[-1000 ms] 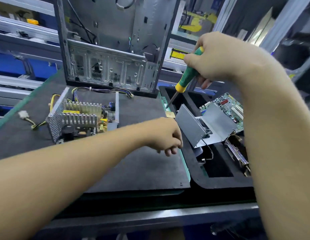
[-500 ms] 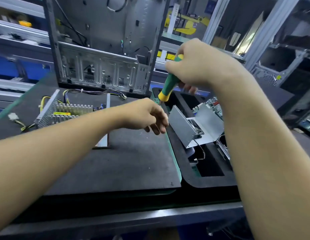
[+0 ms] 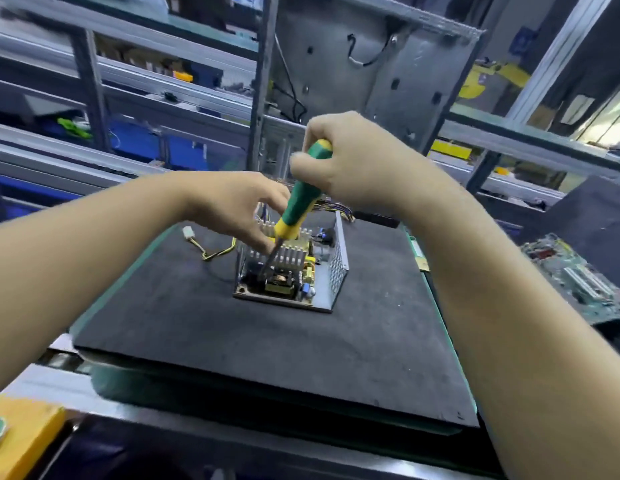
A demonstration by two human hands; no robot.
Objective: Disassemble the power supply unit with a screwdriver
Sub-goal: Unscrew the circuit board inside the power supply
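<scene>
While right grip (image 3: 350, 161) is clenching screwdriver (image 3: 298, 206), shaft is angling toward 7 o'clock into power supply unit (image 3: 291, 275) on bench (image 3: 267, 341), just below; left grip (image 3: 232, 206) is resting on unit at screwdriver's 9 o'clock, hold unclear.

On black mat (image 3: 267, 341): opened power supply unit (image 3: 284, 282) mid-mat; white connector (image 3: 188, 233) left, apart.

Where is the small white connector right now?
Head view: the white connector lies on the black mat left of centre, just left of the open power supply unit and below the left hand.
</scene>
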